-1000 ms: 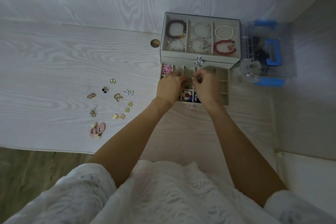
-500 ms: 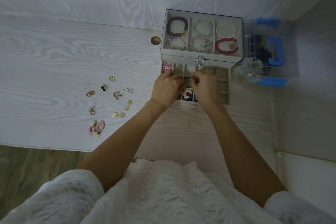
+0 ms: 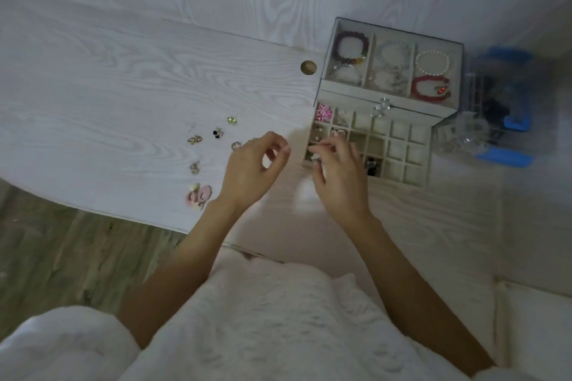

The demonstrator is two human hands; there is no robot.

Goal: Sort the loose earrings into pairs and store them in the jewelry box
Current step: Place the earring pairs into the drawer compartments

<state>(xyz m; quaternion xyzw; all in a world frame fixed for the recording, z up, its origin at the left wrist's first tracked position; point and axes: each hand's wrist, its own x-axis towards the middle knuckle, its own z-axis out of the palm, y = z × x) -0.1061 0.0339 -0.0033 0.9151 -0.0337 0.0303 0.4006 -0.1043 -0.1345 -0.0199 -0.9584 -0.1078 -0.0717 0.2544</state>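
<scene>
Loose earrings (image 3: 206,154) lay scattered on the left part of the white wood-grain counter (image 3: 93,96): small gold pieces, one black-and-gold piece, and a pink-and-cream cluster (image 3: 198,193) nearest the counter edge.

Left hand (image 3: 252,168) hovered just right of that scatter, over the counter and well clear of the box. Fingers curled loosely, thumb and forefinger tips near each other; nothing visible between them.

Right hand (image 3: 339,172) sat at the near-left corner of the open drawer (image 3: 402,148), fingers bent and tips pinched on a small pale item too blurred to identify. The two hands were apart.

Jewelry box (image 3: 387,93) stood at the counter's right. Top tray, three compartments: dark beaded bracelet over a clear one; pale bracelets in the middle; white pearl bracelet above a red one. The drawer below was a grid of small cells: pink flower piece (image 3: 323,112) in the far-left cell, a few small items in neighbouring left cells, a dark piece near the right hand.

A clear container with blue parts (image 3: 507,108) stood just right of the box; contents indistinct.
</scene>
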